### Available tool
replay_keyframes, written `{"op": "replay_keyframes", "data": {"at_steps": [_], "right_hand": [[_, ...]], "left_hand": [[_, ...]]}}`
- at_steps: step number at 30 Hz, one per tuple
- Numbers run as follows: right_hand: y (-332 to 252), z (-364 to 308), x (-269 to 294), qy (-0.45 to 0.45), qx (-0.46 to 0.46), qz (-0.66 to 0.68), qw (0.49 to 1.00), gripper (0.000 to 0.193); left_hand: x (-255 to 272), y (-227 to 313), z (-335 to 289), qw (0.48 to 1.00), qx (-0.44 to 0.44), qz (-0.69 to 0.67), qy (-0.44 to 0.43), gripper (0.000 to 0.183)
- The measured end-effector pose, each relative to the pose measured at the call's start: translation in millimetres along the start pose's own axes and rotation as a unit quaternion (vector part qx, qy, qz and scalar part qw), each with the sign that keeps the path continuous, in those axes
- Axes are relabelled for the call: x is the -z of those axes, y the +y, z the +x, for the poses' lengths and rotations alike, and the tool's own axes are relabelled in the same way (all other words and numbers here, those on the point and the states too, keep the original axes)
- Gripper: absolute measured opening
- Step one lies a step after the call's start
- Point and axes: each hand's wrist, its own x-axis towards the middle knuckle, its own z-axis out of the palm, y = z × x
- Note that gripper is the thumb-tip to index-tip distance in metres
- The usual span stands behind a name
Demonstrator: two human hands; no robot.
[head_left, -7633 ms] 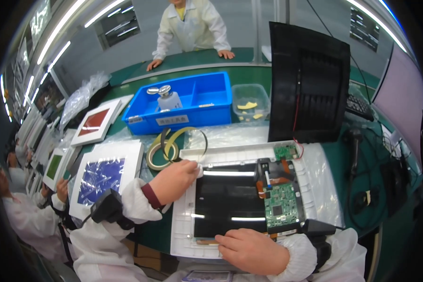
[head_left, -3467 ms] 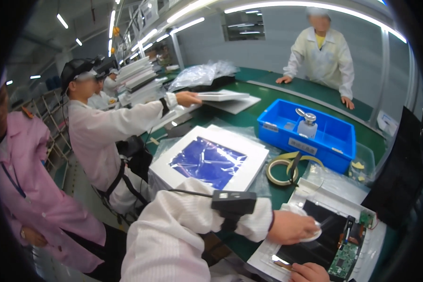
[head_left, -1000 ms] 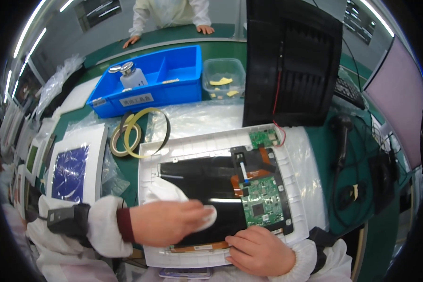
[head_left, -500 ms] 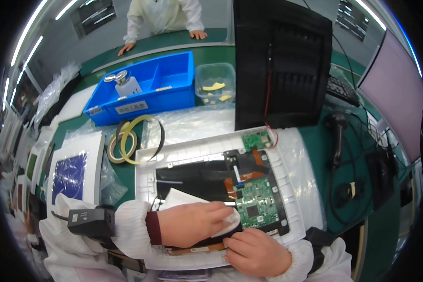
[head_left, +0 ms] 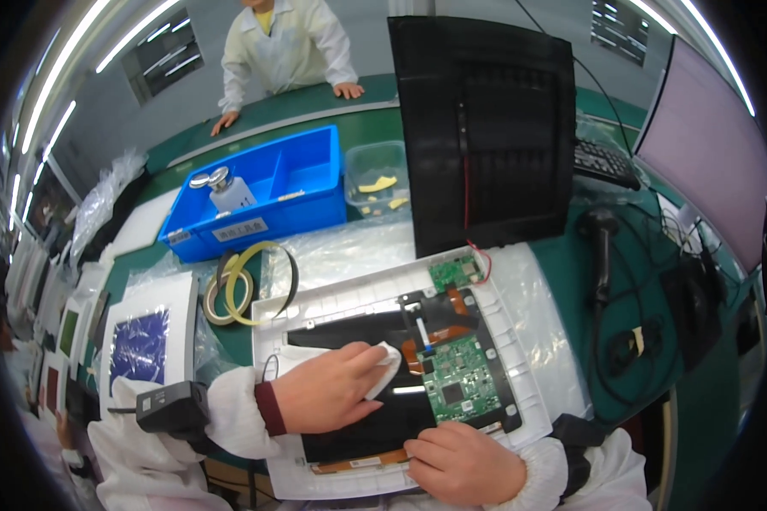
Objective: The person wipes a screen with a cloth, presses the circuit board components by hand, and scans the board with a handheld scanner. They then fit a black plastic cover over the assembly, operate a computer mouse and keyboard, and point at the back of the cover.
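Note:
A white display housing (head_left: 528, 375) lies in front of me with a glossy black panel (head_left: 349, 434) inside it. My left hand (head_left: 332, 387) presses a folded white wiping cloth (head_left: 386, 375) on the panel, fingers closed over it. To the right of the cloth sits a green circuit board (head_left: 464, 379), fixed on the panel and joined by orange flat cables (head_left: 464, 313). My right hand (head_left: 464, 464) has its fingers curled over the housing's near edge, just below the board. A smaller green board (head_left: 453, 272) is at the housing's far right corner, with a red wire.
Beyond the housing stand a black panel (head_left: 494, 136), a blue divided bin (head_left: 264, 230) with a pump bottle (head_left: 230, 192), and a clear tub (head_left: 377, 162). Tape rolls (head_left: 230, 294) and a blue-filmed screen (head_left: 141, 345) lie left; a scanner (head_left: 601, 255) and monitor (head_left: 707, 153) are right. Another person (head_left: 285, 51) stands opposite.
My left hand has slid the cloth left and away from me, off the green board's edge. My right hand stays at the near edge. The whole view has shifted slightly.

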Motion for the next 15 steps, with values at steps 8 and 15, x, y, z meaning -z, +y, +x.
{"op": "replay_keyframes", "data": {"at_steps": [8, 15], "right_hand": [[-0.6, -1.7, 0.3, 0.01, 0.01, -0.002, 1.0, 0.012], [-1.2, -0.9, -0.7, 0.005, -0.003, 0.006, 1.0, 0.012]], "left_hand": [[-2.7, -33.2, 13.9, 0.993, 0.06, 0.09, 0.053, 0.019], [4.3, -33.0, -3.1, 0.99, 0.086, 0.114, 0.014, 0.015]]}}
